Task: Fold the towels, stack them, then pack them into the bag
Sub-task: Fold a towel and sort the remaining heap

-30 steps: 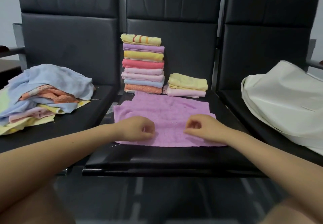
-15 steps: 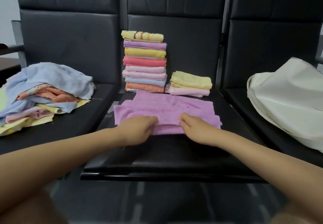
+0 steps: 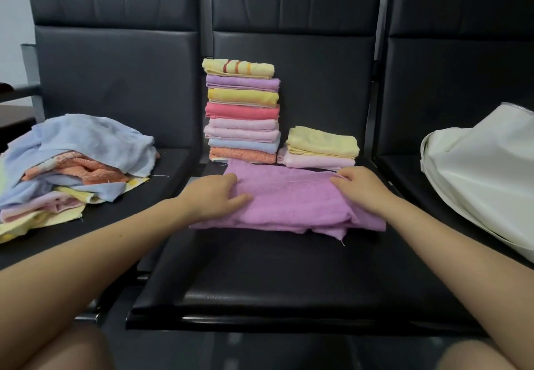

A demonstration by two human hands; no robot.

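Purple towel (image 3: 289,199) lying on the middle seat (image 3: 289,271) of the black bench, doubled over toward 12 o'clock so its two long edges meet along the far side. Lower layer is peeking out ragged at the near right corner, so the fold is not lining up cleanly.

Left hand (image 3: 213,196) is resting on the towel's left end at 9 o'clock, fingers (image 3: 239,197) fairly straight and pressing the cloth flat, probably to pin the layers while the other end is adjusted. Right hand (image 3: 361,187) at 3 o'clock, fingers (image 3: 339,174) curling over the far edge and appearing to pinch it, likely to align the top layer with the one beneath.

Just behind the towel at 12 o'clock, tall stack (image 3: 242,112) of folded towels is leaning close to the seat back, which seems to be steadying it. A short stack (image 3: 319,147) of two is sitting beside it at 1 o'clock, probably begun because the first is getting high.

Unfolded pile (image 3: 72,164) is heaping on the left seat at 9 o'clock, within easy reach of the left hand. White bag (image 3: 485,173) is slumping on the right seat at 3 o'clock; whether it is holding anything cannot be told.

Judgement: folding stage, roughly halfway; packing not yet started.
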